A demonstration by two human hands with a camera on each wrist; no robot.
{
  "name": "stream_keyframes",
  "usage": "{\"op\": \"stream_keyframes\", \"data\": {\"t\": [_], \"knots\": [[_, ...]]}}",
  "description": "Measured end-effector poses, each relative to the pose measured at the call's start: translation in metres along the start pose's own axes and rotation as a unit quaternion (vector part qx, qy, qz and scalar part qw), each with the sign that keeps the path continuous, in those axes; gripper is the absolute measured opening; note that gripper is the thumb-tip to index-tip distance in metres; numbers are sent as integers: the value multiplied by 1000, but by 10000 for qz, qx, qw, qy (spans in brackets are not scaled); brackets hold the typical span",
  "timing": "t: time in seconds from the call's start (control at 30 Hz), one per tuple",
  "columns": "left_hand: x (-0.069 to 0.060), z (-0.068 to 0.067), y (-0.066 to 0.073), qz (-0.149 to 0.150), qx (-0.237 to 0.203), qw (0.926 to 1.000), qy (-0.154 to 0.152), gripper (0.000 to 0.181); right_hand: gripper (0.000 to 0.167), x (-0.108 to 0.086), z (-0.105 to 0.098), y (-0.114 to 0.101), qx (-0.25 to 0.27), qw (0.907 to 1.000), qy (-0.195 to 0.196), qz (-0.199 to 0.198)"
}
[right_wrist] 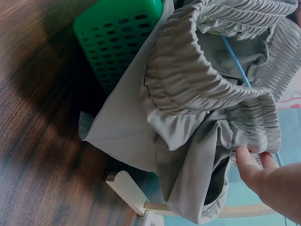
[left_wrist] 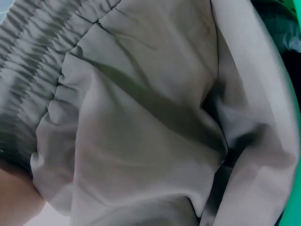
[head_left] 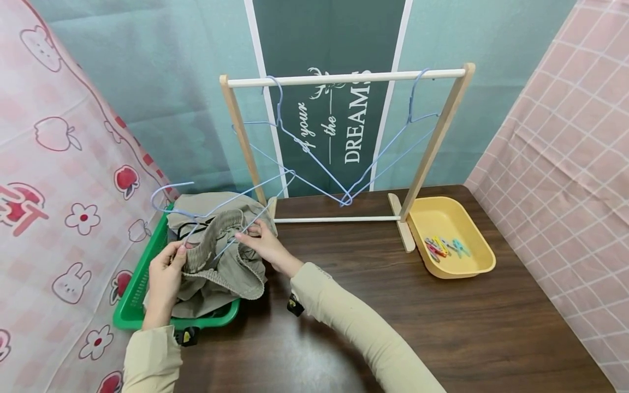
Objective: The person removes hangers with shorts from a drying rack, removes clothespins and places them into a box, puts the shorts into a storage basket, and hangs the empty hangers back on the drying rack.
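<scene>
Grey-beige pants (head_left: 248, 275) with a gathered elastic waistband (right_wrist: 176, 70) lie bunched over a green basket (head_left: 129, 308). My left hand (head_left: 164, 270) pinches the waistband's near left side between thumb and fingers. On the other side, my right hand (head_left: 267, 245) pinches the waistband, thumb on the fabric in the right wrist view. A blue wire hanger (head_left: 183, 212) runs through the waist opening, its hook pointing left; part of its lower wire is hidden in the cloth. The left wrist view is filled by pants fabric (left_wrist: 141, 132), with only a bit of hand at its edge.
Behind stands a clothes rack with a white rail (head_left: 344, 80) and wooden posts. Two blue hangers hang from it, a left one (head_left: 280, 109) and a right one (head_left: 410, 112). Right of it, a yellow tray (head_left: 479, 262) holds several colored clothespins (head_left: 434, 248).
</scene>
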State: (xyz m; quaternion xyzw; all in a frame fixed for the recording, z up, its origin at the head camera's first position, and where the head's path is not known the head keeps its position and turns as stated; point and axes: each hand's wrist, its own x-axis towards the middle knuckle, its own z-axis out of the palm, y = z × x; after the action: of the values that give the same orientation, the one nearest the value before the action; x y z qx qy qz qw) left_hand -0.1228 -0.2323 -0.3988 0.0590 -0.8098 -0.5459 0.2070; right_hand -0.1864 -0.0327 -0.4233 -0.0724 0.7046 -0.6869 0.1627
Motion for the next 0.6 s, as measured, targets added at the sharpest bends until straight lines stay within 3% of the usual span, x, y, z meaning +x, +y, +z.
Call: {"op": "stream_keyframes", "data": {"t": [0.1, 0.2, 0.3, 0.37, 0.47, 0.6], "knots": [[-1, 3, 2, 180, 111, 9995, -235, 18, 75, 0, 0, -1, 92, 9999, 93, 80], [-2, 8, 5, 315, 220, 9982, -457, 15, 91, -1, 1, -3, 178, 9997, 140, 124], [-3, 13, 8, 377, 323, 9970, -595, 17, 105, -2, 2, -6, 103, 9996, 181, 187], [-2, 15, 9, 364, 362, 9969, -589, 17, 105, -1, 1, -6, 185, 9993, 252, 187], [-2, 16, 10, 290, 443, 9973, -514, 18, 87, 0, -1, -4, 444, 9978, 460, 167], [-1, 12, 10, 244, 646, 9969, -387, 20, 46, -1, -9, -4, 806, 9924, 926, 58]]}}
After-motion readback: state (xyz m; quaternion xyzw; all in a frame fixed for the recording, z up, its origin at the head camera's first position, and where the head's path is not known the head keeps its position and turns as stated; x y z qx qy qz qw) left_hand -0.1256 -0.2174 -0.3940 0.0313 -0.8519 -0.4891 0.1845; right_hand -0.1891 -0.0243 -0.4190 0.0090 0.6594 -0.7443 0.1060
